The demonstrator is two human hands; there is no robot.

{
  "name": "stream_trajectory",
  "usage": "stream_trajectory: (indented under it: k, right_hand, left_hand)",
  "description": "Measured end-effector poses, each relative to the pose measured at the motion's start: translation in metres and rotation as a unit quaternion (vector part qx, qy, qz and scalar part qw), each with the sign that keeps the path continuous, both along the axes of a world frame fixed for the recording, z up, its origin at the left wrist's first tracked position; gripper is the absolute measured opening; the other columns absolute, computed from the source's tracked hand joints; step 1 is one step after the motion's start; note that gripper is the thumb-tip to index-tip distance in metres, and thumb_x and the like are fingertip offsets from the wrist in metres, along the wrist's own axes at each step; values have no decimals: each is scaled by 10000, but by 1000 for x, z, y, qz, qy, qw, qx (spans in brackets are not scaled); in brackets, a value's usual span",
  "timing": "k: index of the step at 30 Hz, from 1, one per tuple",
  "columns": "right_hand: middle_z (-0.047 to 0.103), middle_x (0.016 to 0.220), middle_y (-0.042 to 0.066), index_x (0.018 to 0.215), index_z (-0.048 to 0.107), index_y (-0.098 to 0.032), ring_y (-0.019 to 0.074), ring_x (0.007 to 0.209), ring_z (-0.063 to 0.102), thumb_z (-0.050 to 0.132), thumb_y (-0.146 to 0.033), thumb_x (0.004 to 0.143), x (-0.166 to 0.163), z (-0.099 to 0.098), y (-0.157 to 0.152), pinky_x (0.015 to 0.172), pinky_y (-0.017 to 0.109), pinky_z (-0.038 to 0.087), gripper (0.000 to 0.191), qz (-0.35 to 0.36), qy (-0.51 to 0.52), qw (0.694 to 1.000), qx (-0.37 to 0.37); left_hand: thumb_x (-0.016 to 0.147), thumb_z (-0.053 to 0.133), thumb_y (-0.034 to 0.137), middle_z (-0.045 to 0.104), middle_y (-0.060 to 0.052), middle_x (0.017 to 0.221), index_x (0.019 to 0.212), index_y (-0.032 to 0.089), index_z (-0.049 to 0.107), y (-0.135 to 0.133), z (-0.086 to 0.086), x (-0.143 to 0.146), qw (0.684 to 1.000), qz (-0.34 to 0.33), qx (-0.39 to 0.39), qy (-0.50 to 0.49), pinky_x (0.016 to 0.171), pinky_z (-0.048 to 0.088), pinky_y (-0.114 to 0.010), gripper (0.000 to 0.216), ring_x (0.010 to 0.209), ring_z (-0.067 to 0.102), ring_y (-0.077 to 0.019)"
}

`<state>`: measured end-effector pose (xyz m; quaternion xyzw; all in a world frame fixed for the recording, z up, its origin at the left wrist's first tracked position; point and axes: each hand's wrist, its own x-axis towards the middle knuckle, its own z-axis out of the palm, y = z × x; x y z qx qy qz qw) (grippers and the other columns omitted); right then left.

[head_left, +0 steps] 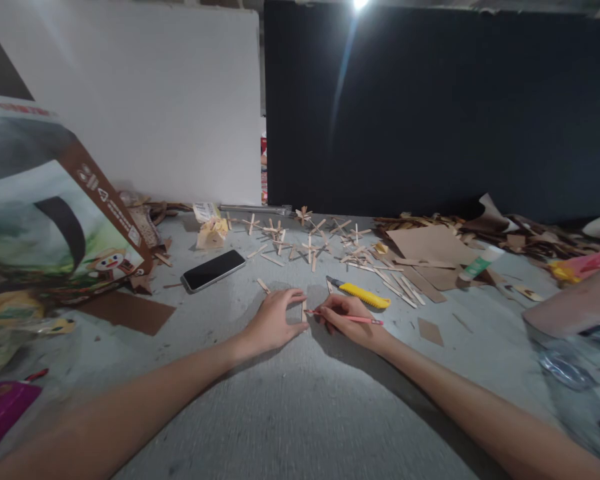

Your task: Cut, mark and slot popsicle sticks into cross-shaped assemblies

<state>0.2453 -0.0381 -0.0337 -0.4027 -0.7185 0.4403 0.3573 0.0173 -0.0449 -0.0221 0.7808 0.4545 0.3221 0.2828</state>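
Between the thumb and fingers of my left hand (276,321) a short flat wooden stick (304,311) is held on the grey table, lying lengthwise away from me. My right hand (347,319) grips a red pencil (365,320), its tip touching or very close to the stick's right edge. Just beyond my right hand lies a yellow utility knife (364,295). One loose stick piece (263,285) rests past my left fingers, and another (329,285) shows behind my right hand. Farther back, several crossed-stick pieces (310,249) are scattered on the table.
A black phone (213,271) lies at left, near a large printed bag (55,207) and brown cardboard (125,311). Cardboard sheets (430,247), a glue tube (480,263) and loose sticks (403,288) are at right. White (130,100) and black (430,107) panels stand behind.
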Motion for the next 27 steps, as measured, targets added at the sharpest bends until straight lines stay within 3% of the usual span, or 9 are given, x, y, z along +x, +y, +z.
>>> stream_trajectory:
  k: [27]
  right_hand:
    - [682,662,28,800,679,-194,143,526,588,626,-518,968,1,-7,3,524,262,427,369,-3,7,1000,-7]
  left_hand:
    - [748,839,152,720,-129,1346,1267,227,617,-1,2,0,1000,4,2,9,1161,411,-527,569,1332,618,-333]
